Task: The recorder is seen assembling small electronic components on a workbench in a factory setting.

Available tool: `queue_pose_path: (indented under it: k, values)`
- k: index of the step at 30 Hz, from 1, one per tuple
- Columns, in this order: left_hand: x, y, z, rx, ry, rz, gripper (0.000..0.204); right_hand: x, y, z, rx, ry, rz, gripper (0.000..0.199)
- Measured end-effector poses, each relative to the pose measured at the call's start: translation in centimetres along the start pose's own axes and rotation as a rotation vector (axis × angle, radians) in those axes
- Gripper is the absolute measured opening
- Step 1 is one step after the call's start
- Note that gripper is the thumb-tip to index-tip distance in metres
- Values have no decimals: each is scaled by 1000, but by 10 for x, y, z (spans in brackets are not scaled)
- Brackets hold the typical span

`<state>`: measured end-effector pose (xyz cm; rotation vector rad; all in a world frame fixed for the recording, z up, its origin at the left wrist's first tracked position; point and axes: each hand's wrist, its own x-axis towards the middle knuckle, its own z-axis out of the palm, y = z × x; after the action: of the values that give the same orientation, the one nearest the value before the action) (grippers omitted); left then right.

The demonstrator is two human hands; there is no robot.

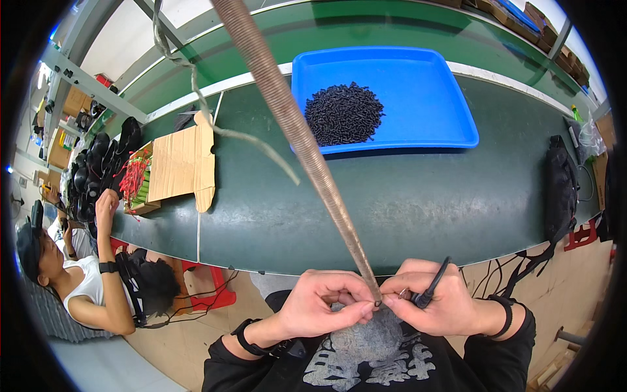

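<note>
A long ribbed, bronze-coloured flexible tube (307, 144) comes down from the top edge and ends between my fingertips. My left hand (330, 300) is closed in a pinch at the tube's lower end; whatever small thing its fingertips hold is too small to make out. Touching the other side of that end is the thumb of my right hand (431, 300). A black tapered piece (432, 285), like a plug with a short cord sleeve, rests in the right hand's curled fingers, with a bit of thin shiny metal beside it.
On the green table (418, 209), a blue tray (418, 104) holds a pile of small black cylindrical pieces (344, 114). A grey cable (241, 135) dangles at the left. Near an opened cardboard box (176, 166) with red-and-green parts sits a co-worker (91, 287). A black bag (560, 186) lies right.
</note>
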<state>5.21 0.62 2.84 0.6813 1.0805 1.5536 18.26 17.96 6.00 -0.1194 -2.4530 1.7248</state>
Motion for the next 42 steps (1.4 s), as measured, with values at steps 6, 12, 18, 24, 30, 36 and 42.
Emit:
queue_pose_path:
  k: [6,12,18,24,30,36,42]
  values:
    - [0,0,-1,-53,-6,-45,10,1,2,5,-12,85,-31,10]
    - [2,0,-1,-66,-17,-92,9,0,4,6,-56,99,-76,13]
    - [0,-10,0,69,63,-74,8,-1,1,2,-82,122,-38,16]
    - [-2,-13,3,825,182,368,17,-3,1,-2,-78,28,10,17]
    - [-6,-10,2,685,141,324,15,-2,4,1,-67,-24,38,16]
    - [-5,-12,-3,407,56,126,11,-3,4,1,-31,-58,21,12]
    - [1,-11,-10,369,-37,93,10,-5,4,-1,-5,-77,-26,11]
